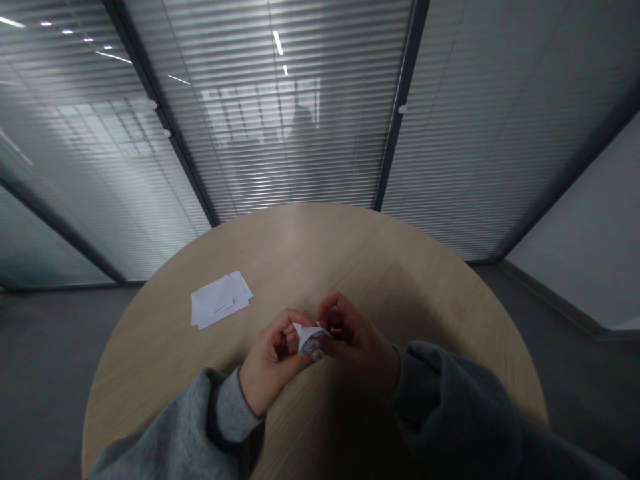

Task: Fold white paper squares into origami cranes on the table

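My left hand and my right hand are curled nearly closed, pinching a small folded piece of white paper between them above the round wooden table. A loose pile of white paper sheets lies on the tabletop, left of my hands.

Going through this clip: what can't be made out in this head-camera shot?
- Head view: the left hand and right hand hide most of the folded white paper, so its folds can't be read.
- Head view: the pile of white paper is too small to count its sheets.
- Head view: the blinds blur the dark figure behind them.
- Head view: the bottom edge cuts off the left sleeve and right sleeve.
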